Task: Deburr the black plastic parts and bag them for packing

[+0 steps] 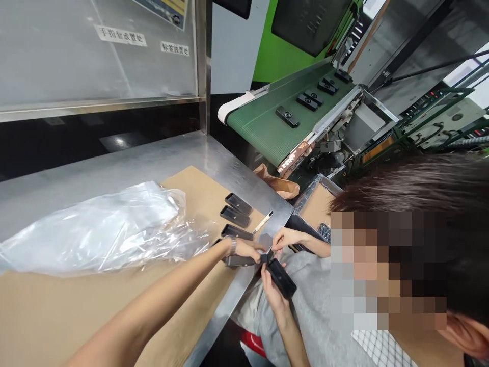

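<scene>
My left hand (pixel 246 248) reaches in from the lower left, its fingers closed around a small black block-like part (pixel 265 257) at the table's edge. A seated co-worker's upper hand (pixel 284 238) pinches at the same spot, partly covering it. Just below, the co-worker's other hand (pixel 272 291) supports a long black plastic case (pixel 281 278), hollow side up. Beside and partly under my left hand lies another black case (pixel 239 261). Several more stand in a row beyond it, among them a black case (pixel 238 203). My right hand is out of view.
Brown cardboard (pixel 191 183) covers part of the metal table (pixel 214 153). Clear plastic bags (pixel 99 229) lie on it, with a thin white tool (pixel 263 223) near the edge. A green conveyor (pixel 263 127) carries black parts. A lined box (pixel 319 201) stands by the co-worker (pixel 305 290).
</scene>
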`<action>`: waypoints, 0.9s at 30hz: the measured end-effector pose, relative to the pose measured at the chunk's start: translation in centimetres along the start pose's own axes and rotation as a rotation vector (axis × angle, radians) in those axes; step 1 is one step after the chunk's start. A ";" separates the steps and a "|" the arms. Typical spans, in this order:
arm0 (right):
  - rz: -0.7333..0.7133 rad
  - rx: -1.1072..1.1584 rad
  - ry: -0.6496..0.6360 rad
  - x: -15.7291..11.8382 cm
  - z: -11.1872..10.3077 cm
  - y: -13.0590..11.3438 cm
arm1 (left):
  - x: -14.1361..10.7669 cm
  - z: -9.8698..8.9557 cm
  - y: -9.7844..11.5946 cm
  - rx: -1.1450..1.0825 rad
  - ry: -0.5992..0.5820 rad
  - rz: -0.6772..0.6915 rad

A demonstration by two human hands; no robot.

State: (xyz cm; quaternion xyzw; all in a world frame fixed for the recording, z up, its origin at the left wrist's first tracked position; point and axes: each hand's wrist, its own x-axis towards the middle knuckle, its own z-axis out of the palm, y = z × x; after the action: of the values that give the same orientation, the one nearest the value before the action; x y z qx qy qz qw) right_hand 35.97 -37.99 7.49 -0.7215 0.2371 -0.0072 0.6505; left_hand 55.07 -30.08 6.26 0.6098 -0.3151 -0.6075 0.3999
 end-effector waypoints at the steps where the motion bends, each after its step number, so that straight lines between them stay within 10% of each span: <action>1: -0.095 -0.121 0.088 -0.2 0.3 -0.1 | -0.6 -0.9 -0.3 0.022 0.056 0.049; 7: -0.496 -0.549 0.205 -0.3 1.0 1.6 | -3.4 -7.0 -2.4 0.235 0.554 0.219; 18: -0.922 -0.654 -0.499 9.9 -6.6 1.1 | -0.9 -15.4 -2.2 0.719 0.994 0.022; 27: -0.552 -0.617 -0.555 8.5 -2.5 3.1 | -0.4 -18.4 -3.7 0.668 1.080 -0.220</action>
State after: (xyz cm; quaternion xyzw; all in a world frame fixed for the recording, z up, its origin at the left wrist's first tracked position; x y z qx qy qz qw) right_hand 41.65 -43.44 2.42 -0.8909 -0.1538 0.0836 0.4192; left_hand 72.93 -26.04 2.20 0.9502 -0.1770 -0.1215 0.2260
